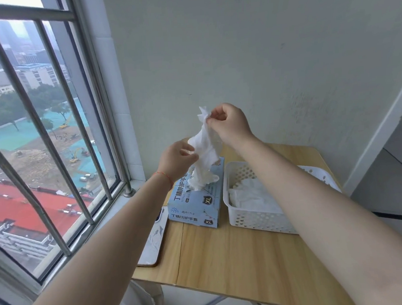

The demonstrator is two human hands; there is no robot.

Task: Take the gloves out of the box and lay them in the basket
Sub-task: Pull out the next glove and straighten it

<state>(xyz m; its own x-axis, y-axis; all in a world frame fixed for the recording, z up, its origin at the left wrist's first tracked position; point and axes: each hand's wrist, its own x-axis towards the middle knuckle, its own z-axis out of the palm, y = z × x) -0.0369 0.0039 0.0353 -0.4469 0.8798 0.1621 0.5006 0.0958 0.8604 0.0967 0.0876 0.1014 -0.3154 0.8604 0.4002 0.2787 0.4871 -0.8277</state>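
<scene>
Fingers of the right hand point(229, 124) are pinched on the top end of a white glove point(205, 147), which is held up above the box point(194, 200). The left hand point(175, 160) is curled beside the glove's middle, its fingertips touching or lightly pinching the material; which of the two cannot be told for certain. The lower end of the glove is seen trailing into the slot in the box top, where more white material is bunched, so the glove does not appear to be fully free.

For the step to be done well, the glove should be drawn straight upward until its tail clears the slot, and any following gloves should be held back by the left hand so that only one is carried off. Once freed, it should be carried to the right and laid flat in the basket point(254, 220), which stands just below the right forearm, close beside the box, and already holds white gloves point(250, 194).

Below the left forearm, a phone-like object in a pale case point(154, 241) lies at the edge of the tabletop point(238, 257), clear of the path. Beyond the left hand a barred window point(51, 139) is seen. The likeliest hindrance is judged to be the bunch caught in the slot.
</scene>
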